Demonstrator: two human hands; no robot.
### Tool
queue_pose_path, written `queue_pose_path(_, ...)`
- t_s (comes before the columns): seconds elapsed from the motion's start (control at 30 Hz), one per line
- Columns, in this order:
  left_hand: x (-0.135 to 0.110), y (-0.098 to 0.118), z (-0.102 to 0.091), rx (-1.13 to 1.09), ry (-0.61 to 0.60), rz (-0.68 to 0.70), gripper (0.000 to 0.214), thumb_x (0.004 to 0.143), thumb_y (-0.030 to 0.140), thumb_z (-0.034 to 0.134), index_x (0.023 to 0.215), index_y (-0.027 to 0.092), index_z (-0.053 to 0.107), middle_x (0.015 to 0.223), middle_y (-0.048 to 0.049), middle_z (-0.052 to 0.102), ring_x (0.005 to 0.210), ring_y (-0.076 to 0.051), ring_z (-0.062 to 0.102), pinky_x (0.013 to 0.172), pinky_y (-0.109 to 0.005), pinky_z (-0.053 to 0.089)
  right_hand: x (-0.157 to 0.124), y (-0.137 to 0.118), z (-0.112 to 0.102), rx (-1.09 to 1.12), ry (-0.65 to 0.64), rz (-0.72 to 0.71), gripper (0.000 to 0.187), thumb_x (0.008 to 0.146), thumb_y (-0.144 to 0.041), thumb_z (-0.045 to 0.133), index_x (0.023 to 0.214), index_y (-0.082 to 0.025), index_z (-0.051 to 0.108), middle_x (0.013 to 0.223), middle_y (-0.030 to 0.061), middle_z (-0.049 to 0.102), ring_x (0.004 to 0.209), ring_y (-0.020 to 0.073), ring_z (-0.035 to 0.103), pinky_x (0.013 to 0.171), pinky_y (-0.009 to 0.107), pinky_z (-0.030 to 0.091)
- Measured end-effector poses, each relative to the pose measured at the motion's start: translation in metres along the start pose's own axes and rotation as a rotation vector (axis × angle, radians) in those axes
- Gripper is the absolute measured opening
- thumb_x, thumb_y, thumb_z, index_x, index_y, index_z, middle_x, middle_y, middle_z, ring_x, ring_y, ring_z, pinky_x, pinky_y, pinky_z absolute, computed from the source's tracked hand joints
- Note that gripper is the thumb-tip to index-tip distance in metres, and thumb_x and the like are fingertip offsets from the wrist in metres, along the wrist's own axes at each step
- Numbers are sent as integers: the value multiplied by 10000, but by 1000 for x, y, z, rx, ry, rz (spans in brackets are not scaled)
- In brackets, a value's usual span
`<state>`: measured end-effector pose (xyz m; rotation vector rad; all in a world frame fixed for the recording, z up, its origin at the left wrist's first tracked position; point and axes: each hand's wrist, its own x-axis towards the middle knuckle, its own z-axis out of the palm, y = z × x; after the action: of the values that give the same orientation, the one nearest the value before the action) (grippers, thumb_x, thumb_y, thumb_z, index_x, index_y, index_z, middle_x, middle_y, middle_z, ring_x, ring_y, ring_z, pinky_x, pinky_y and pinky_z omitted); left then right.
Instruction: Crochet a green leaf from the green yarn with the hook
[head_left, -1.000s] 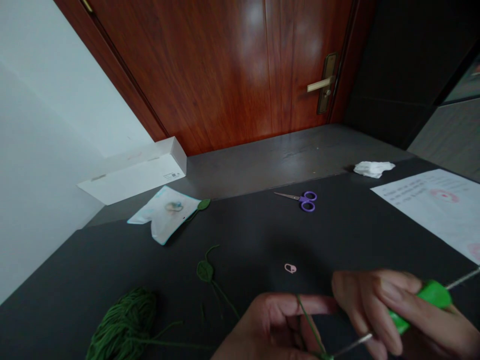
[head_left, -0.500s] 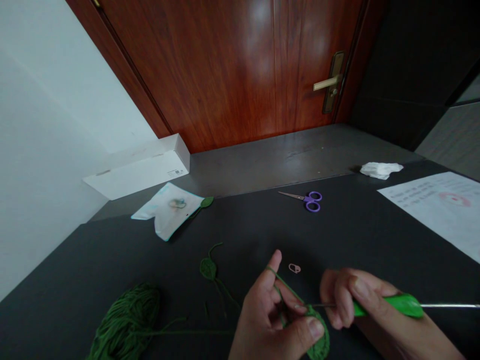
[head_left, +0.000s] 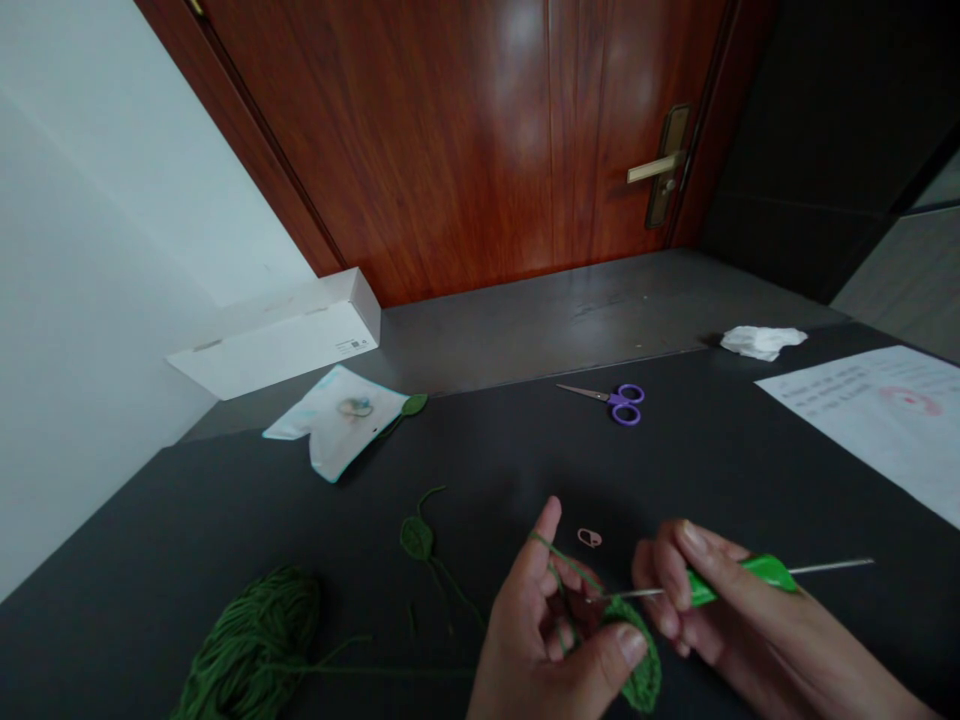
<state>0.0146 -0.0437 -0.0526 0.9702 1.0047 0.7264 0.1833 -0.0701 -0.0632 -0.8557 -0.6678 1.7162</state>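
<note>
The left hand [head_left: 544,630] pinches a green crocheted leaf [head_left: 637,650], one finger raised under the yarn [head_left: 570,562]. The right hand [head_left: 720,600] grips a green-handled crochet hook [head_left: 739,575].

A reddish-brown wood-grain door [head_left: 450,130] is filling the upper middle of the frame, with a brass lever handle [head_left: 656,168] jutting from its plate near the right edge. Soft light is glancing off the door's upper panels in pale patches. A plain white wall [head_left: 127,250] is running down the left side, and a flat white carton [head_left: 277,335] is lying against its foot, just beside the door. A grey floor [head_left: 540,320] is stretching along the door's base. A dark panel [head_left: 810,120] is closing off the upper right, a paler grey panel [head_left: 911,285] is showing at the far right, and a black work surface [head_left: 225,500] is spreading across the lower frame.
</note>
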Motion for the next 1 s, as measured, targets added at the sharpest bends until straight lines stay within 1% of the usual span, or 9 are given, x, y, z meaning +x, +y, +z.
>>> queue_pose_path(0.17, -1, 2, 3, 15, 33, 9, 987, 647, 165, 727, 1497, 101, 230, 830, 11, 554, 743, -132, 527, 703, -280, 423, 0, 5, -4, -4, -21, 24, 375, 858, -533, 641, 702, -193, 670, 688, 7, 582, 661, 145, 483, 656, 258, 432)
queue_pose_path(0.23, -1, 4, 4, 27, 49, 9, 987, 637, 146, 729, 1496, 110, 244, 820, 16, 563, 724, -125, 528, 698, -276, 426, 0, 10, -9, -61, -72, -49, 277, 775, -448, 766, 722, -208, 639, 730, -7, 573, 678, 140, 474, 647, 246, 425)
queue_pose_path(0.3, -1, 5, 4, 37, 53, -3, 983, 630, 122, 727, 1495, 119, 260, 802, 23, 569, 703, -118, 527, 680, -268, 424, 0, 15, -14, -121, -121, -157, 278, 687, -317, 854, 713, -226, 593, 777, -20, 569, 702, 144, 482, 635, 239, 425)
queue_pose_path(0.47, 0, -1, 1, -56, 12, 14, 978, 619, 127, 773, 1483, 122, 313, 795, 15, 599, 708, -125, 559, 671, -261, 427, 3, 22, -18, -202, -126, -278, 289, 686, -222, 846, 684, -231, 556, 844, -9, 594, 772, 168, 544, 675, 260, 458)
queue_pose_path(0.57, 2, -7, 0, -189, 1, 16, 818, 675, 293, 817, 1404, 164, 470, 808, -10, 654, 759, -154, 608, 725, -289, 447, 4, 21, -17, -171, -128, -278, 275, 711, -206, 827, 682, -224, 555, 865, -4, 593, 772, 164, 545, 668, 262, 453)
queue_pose_path(0.67, 7, -8, -3, -331, 58, -16, 569, 728, 467, 770, 1213, 190, 661, 817, -30, 685, 711, -147, 615, 665, -282, 442, 6, 20, -16, -81, -163, -225, 269, 737, -217, 803, 705, -226, 537, 902, 4, 577, 804, 184, 555, 712, 315, 458)
queue_pose_path(0.73, 11, -4, -4, -387, 88, -35, 465, 712, 450, 788, 1087, 180, 732, 776, -24, 685, 617, -107, 582, 594, -247, 410, 6, 20, -15, -42, -185, -199, 276, 731, -228, 803, 712, -227, 528, 909, 11, 570, 833, 203, 559, 738, 342, 453)
queue_pose_path(0.87, 14, 6, -7, -426, 118, -63, 380, 620, 363, 862, 929, 155, 783, 667, -4, 660, 551, -67, 540, 560, -202, 396, 6, 24, -14, -20, -197, -181, 313, 676, -207, 834, 690, -214, 522, 827, -6, 558, 695, 137, 480, 609, 244, 384)
queue_pose_path(1.0, 10, 8, -7, -398, 127, 30, 261, 723, 321, 793, 943, 181, 781, 686, -2, 666, 544, -67, 559, 554, -196, 418, 5, 31, -16, 43, -230, -141, 354, 643, -198, 841, 662, -206, 488, 783, -17, 539, 619, 106, 389, 536, 206, 319)
